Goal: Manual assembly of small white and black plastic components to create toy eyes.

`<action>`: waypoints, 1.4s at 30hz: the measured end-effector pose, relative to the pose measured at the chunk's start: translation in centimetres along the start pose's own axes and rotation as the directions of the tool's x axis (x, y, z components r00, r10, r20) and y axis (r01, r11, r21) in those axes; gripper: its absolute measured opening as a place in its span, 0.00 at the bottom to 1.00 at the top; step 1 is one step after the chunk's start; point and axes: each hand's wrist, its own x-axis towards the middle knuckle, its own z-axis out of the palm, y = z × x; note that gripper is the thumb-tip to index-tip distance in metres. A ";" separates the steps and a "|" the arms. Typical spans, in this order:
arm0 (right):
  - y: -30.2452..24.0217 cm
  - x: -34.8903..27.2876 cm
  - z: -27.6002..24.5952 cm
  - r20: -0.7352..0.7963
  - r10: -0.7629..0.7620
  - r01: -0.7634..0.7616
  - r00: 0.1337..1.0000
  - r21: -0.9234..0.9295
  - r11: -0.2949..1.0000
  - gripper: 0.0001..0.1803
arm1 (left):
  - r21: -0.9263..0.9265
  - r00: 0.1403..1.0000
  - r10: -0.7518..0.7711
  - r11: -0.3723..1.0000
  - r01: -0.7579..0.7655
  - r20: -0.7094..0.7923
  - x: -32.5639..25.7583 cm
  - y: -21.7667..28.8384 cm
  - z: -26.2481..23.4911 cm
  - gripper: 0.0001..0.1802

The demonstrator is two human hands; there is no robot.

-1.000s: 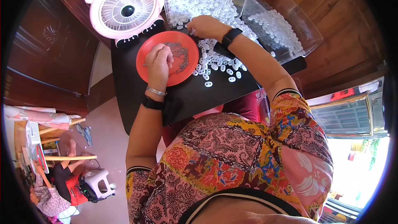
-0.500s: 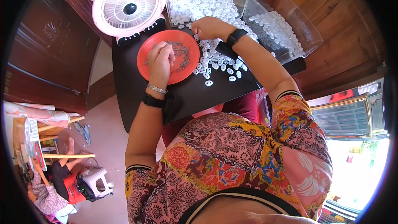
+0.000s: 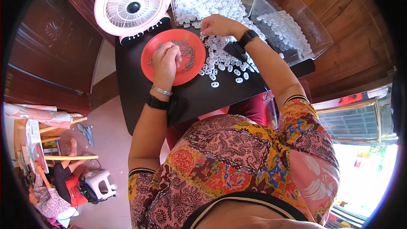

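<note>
Over the round red plate [image 3: 149, 68], which carries a scatter of small grey screw-like pieces [image 3: 187, 64], my left hand [image 3: 166, 62] is closed with curled fingers. Whatever it may grip is hidden. Farther right, my right hand [image 3: 218, 26] has its thumb and fingers pinched together at the near-left side of a heap of white oval plastic pieces [image 3: 207, 1], each with two holes. One white piece shows right below those fingertips; I cannot tell whether it is held. Several loose white pieces [image 3: 215, 84] lie between the plate and my right forearm.
A pink animal-shaped fan [image 3: 101, 15] stands behind the plate on the dark table [image 3: 140, 97]. To the far right is a clear plastic bin [image 3: 316, 42] with more white pieces. Black bands circle both wrists. At the lower left, another person [image 3: 51, 201] sits near a white stool [image 3: 99, 184].
My right hand has shifted slightly right and away from the plate, its fingers still pinched. My left hand stays closed over the plate, turned a little.
</note>
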 end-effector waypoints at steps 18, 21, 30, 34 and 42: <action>-8.0 -3.5 3.8 -0.156 -0.010 0.107 0.988 0.630 0.769 0.10 | 0.041 0.987 -0.053 0.998 0.047 0.152 -0.3 -0.7 0.7 0.11; -8.0 -3.6 4.1 -0.168 -0.005 0.104 0.986 0.588 0.802 0.10 | 0.037 0.986 -0.054 0.998 0.049 0.159 -0.1 -0.2 0.3 0.12; -6.8 -4.5 2.9 -0.353 -0.051 -0.010 0.934 -0.168 0.986 0.08 | 0.058 0.984 -0.069 0.996 0.061 0.165 -0.2 -0.1 0.1 0.12; -5.4 -4.5 3.1 -0.403 -0.061 -0.115 0.913 -0.399 0.910 0.08 | -0.095 0.973 -0.174 0.977 0.189 0.150 -0.2 0.6 0.0 0.14; -9.8 -4.9 3.8 -0.404 -0.355 0.312 0.843 -0.169 0.935 0.07 | -0.185 0.960 -0.232 0.948 0.259 0.156 0.1 -0.2 -0.5 0.15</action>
